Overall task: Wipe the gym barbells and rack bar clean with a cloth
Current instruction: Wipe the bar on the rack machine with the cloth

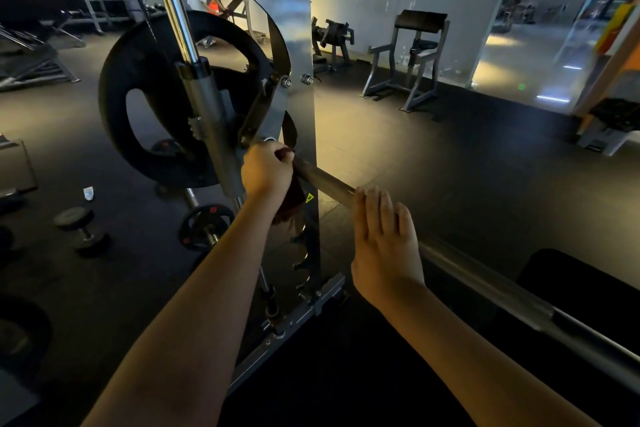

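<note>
A steel barbell runs from the rack's left upright down to the lower right. My left hand is closed around a dark red cloth, pressing it onto the bar right beside the upright; part of the cloth hangs below my wrist. My right hand lies over the bar a short way to the right, its fingers curled over the top of it. A large black weight plate sits on the bar's left end, behind the chrome guide rod.
The silver rack upright with hook slots stands just behind my left hand. Small plates and a dumbbell lie on the dark floor at left. A black bench pad is under the bar at right. A preacher bench stands farther back.
</note>
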